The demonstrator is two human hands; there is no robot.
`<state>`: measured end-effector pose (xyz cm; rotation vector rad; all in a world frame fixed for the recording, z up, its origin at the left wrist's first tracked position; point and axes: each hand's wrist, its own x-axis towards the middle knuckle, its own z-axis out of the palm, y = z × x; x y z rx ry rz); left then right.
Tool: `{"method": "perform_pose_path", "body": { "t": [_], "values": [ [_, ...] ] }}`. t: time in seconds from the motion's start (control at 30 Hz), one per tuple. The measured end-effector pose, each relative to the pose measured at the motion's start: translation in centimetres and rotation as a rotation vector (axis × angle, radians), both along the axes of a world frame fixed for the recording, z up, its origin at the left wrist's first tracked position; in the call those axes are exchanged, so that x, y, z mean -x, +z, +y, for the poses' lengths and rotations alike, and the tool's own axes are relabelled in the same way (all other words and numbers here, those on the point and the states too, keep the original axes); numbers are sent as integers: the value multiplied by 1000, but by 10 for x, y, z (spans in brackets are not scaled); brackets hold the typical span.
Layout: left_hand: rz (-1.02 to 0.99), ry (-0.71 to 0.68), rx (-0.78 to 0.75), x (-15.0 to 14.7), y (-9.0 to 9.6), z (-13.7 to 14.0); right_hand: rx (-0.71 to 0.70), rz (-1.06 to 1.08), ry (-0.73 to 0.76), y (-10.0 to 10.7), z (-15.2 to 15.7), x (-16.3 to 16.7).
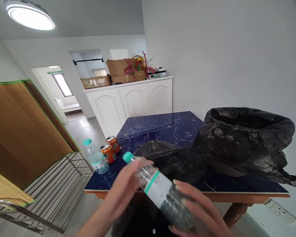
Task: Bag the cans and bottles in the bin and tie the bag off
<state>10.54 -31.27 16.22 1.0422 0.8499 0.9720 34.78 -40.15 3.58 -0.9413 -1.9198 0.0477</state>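
Tilted in front of me is a clear plastic bottle (160,189) with a teal cap and a white label. My left hand (128,181) closes around it just below the cap. Around the lower part curl the fingers of my right hand (202,209). A second clear bottle (95,157), also teal-capped, stands upright at the table's left edge. Beside it are two orange drink cans, one nearer (108,153) and one behind (113,144). Beyond my hands a flattened length of black plastic bag (177,161) lies across the table.
At the right of the dark blue marbled table (162,126) a black bag lines an open-topped bin (246,141). A white cabinet (135,98) behind carries cardboard boxes (120,70) and a flower basket (139,75). On the left stands a metal bed frame (59,191) with a bamboo mat (27,131).
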Motion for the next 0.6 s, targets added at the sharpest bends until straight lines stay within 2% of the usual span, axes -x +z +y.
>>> {"method": "perform_pose_path", "body": {
  "t": [0.1, 0.17, 0.23, 0.37, 0.47, 0.6],
  "values": [
    [201, 302, -390, 24, 42, 26, -56, 16, -66, 1, 38, -5],
    [362, 449, -625, 38, 66, 52, 1, 73, -143, -4, 64, -10],
    [495, 479, -765, 48, 82, 83, 89, 106, -168, -13, 85, -16],
    [741, 457, -849, 54, 89, 152, 254, 62, -111, -26, 107, -23],
    [900, 491, -782, 51, 81, 195, 311, 3, -52, -29, 110, -24],
    [998, 569, -681, 50, 65, 232, 332, -27, -29, -33, 110, -26]
  ]
}}
